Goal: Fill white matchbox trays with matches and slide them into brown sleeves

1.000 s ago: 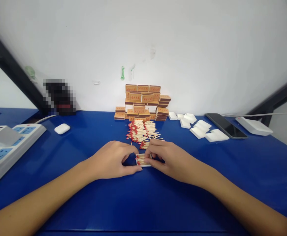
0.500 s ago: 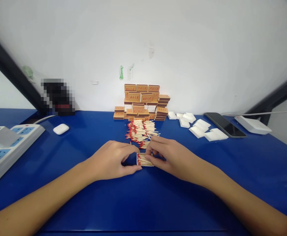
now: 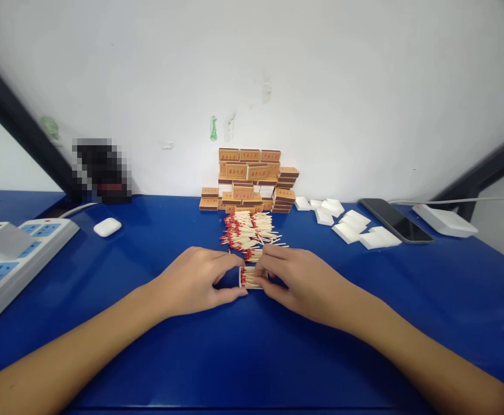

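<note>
A small white matchbox tray [image 3: 240, 278] lies on the blue table, filled with red-headed matches [image 3: 248, 277] whose heads point left. My left hand [image 3: 202, 276] grips the tray's left end, thumb on the near edge and index finger on the far edge. Over the right end, the fingertips of my right hand [image 3: 288, 279] are closed on the matches inside, and they hide that part of the tray. Just beyond both hands spreads a loose pile of matches [image 3: 249, 230], with a few sticks close to the right knuckles.
Stacked matchboxes [image 3: 249, 178] stand against the wall behind the pile. Several white trays [image 3: 349, 225], a phone [image 3: 396, 220] and a white box [image 3: 444, 220] lie to the right. On the left are a power strip [image 3: 53, 239] and a white earphone case [image 3: 107, 227].
The tray has shifted slightly away from me, and the matches in it lie more evenly. My right fingertips have moved a little with it; the left hand has barely moved.
</note>
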`<state>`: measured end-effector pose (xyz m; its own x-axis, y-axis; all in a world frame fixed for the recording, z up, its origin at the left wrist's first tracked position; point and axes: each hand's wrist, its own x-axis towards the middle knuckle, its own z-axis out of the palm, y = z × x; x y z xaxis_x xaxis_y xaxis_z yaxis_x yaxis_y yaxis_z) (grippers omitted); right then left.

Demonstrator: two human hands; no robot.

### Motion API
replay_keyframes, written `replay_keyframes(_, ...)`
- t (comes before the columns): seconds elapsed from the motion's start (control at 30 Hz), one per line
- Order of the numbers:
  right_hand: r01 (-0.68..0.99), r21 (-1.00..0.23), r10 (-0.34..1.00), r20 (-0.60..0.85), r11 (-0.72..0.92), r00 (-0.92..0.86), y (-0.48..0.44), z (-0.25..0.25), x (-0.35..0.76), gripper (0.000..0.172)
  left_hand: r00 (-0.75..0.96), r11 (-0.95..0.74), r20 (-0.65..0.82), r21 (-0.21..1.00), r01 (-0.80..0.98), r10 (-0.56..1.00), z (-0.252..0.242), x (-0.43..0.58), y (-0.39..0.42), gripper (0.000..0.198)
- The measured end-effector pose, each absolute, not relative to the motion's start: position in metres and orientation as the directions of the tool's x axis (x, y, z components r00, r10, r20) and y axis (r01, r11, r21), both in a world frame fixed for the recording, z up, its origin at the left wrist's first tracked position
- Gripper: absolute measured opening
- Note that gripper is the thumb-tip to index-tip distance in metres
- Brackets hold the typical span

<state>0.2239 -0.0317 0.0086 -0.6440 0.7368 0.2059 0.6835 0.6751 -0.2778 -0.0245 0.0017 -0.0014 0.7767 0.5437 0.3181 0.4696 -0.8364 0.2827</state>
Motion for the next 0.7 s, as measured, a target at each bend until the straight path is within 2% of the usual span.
replay_keyframes(0.1, 0.697, -0.212, 0.728, 0.227, 0.685, -0.647, -0.0320, 0.0074, 0.2221, 0.009, 0.777, -0.830, 0.301, 0.288, 0.478, 0.552, -0.0001, -0.0244, 0.0018, 0.028)
replay_keyframes(0.27, 0.694, -0.116, 0.698, 0.239, 0.711, -0.675, -0.0327, 0.0074, 0.2196, 0.019, 0.774, -0.822, 0.289, 0.291, 0.490, 0.564, 0.0005, -0.0245, 0.0017, 0.029)
replay_keyframes(0.57, 0.689, -0.100, 0.695, 0.176, 0.718, -0.698, -0.0325, 0.0100, 0.2188, 0.014, 0.777, -0.798, 0.228, 0.328, 0.506, 0.586, 0.0032, -0.0236, 0.0010, 0.029)
replay_keyframes(0.7, 0.682, -0.113, 0.690, 0.196, 0.722, -0.697, -0.0325, 0.0079, 0.2198, 0.012, 0.779, -0.795, 0.219, 0.334, 0.506, 0.588, 0.0025, -0.0230, 0.0005, 0.028)
